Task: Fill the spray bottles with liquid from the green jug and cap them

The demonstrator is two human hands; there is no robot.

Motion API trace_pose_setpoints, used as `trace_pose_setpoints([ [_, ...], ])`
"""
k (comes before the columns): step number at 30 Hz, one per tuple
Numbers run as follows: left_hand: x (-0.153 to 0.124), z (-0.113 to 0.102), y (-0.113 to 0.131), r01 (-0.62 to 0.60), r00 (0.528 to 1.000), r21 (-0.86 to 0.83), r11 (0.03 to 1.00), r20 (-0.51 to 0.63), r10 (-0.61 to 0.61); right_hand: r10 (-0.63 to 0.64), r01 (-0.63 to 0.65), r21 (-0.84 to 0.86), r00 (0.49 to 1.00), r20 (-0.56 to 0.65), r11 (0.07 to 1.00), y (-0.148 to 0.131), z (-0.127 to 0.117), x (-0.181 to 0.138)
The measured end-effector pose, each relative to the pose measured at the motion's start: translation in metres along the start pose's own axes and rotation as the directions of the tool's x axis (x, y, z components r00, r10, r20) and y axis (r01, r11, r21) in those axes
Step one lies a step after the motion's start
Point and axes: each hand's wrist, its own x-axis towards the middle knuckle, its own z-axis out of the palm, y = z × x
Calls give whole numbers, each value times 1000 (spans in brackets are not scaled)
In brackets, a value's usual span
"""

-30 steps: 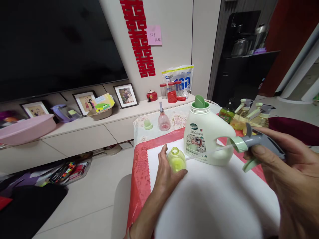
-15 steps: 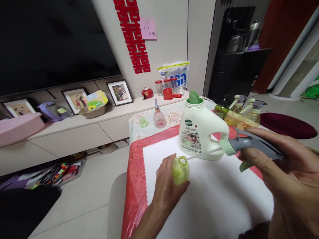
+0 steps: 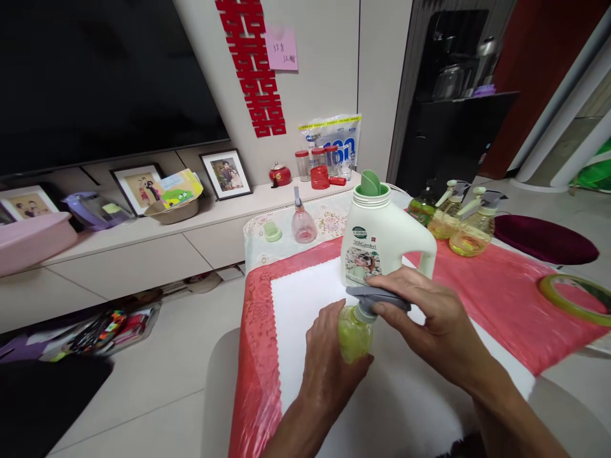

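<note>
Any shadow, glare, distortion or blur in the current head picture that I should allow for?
Head view: soft grey shadow on the scalloped-edged white sheet below the right hand; head view: pale glare streaks on the glossy red plastic cover; head view: the large black television slants, likely wide-angle distortion; head view: the translucent yellow-green bottle looks fairly sharp.

a home living room, with a wall-mounted television [image 3: 105,76], framed photos [image 3: 226,175] and long low cabinet [image 3: 138,248]
</note>
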Motion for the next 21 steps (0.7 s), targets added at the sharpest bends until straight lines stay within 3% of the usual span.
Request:
trace_pose_setpoints([
  [5,-1,5,-10,18,998,-84,996,-62,-23,-15,15,53,1000,13,998,3,15,1],
  [11,-2,2,-12,12,1000,-102,995,8,-12,-73,74,51,997,-12,996,0,20,2],
  [17,-4,5,-17,-54,998,-95,994,4,55,-82,83,-23,995,58,996,-4,20,0],
  [21,-4,5,-18,-69,998,-110,992,-3,69,-111,112,-43,993,31,993,-6,20,-1],
])
